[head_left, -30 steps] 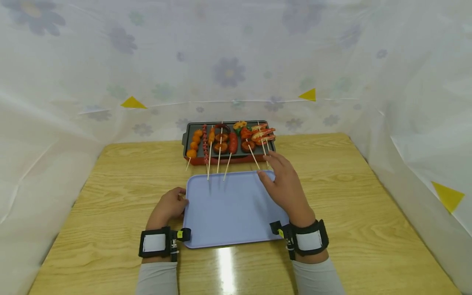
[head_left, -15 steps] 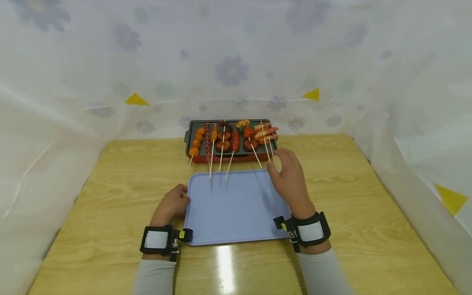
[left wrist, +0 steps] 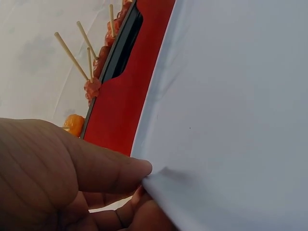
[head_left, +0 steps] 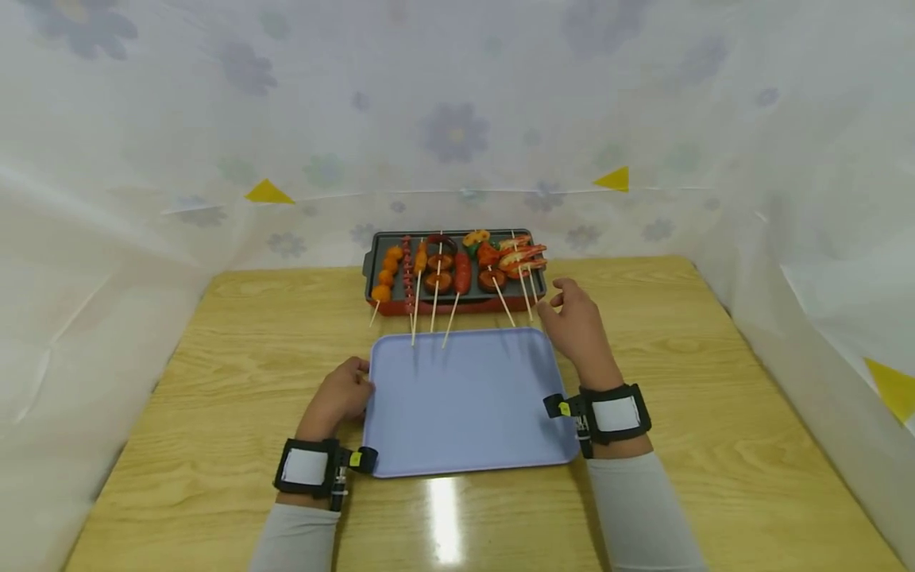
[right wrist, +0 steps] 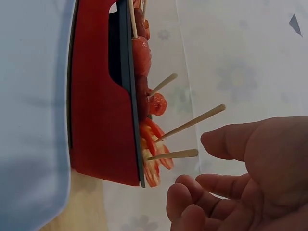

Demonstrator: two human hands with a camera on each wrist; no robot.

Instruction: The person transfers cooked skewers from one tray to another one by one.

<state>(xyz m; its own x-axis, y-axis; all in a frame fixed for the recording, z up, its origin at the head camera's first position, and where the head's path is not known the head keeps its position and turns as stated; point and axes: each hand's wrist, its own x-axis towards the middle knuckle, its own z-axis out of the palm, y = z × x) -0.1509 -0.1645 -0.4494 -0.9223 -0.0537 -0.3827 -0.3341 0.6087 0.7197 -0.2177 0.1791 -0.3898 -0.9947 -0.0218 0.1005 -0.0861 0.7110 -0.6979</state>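
My left hand [head_left: 343,391] pinches the left rim of a pale blue tray [head_left: 468,405], thumb on top and fingers curled at its edge. Behind the tray stands a red grill [head_left: 472,306] with a dark plate carrying several skewers. At its right end lie shrimp skewers [head_left: 525,260], their sticks jutting toward me. Near those stick ends is my right hand [head_left: 575,322]. In the right wrist view its thumb [right wrist: 228,139] and fingers stand apart, with a stick [right wrist: 178,154] close by and a gap between them. Nothing is held in that hand.
Other skewers on the grill include orange balls [head_left: 387,274], a red sausage [head_left: 462,274] and mushroom-like brown rounds [head_left: 492,280]. The wooden table [head_left: 257,334] extends to both sides. Flowered white sheeting [head_left: 457,159] walls the back and sides, marked with yellow triangles [head_left: 268,192].
My right hand has moved right and slightly away from me, from above the tray's back right corner to beside the shrimp sticks. The left hand stays at the tray's rim.
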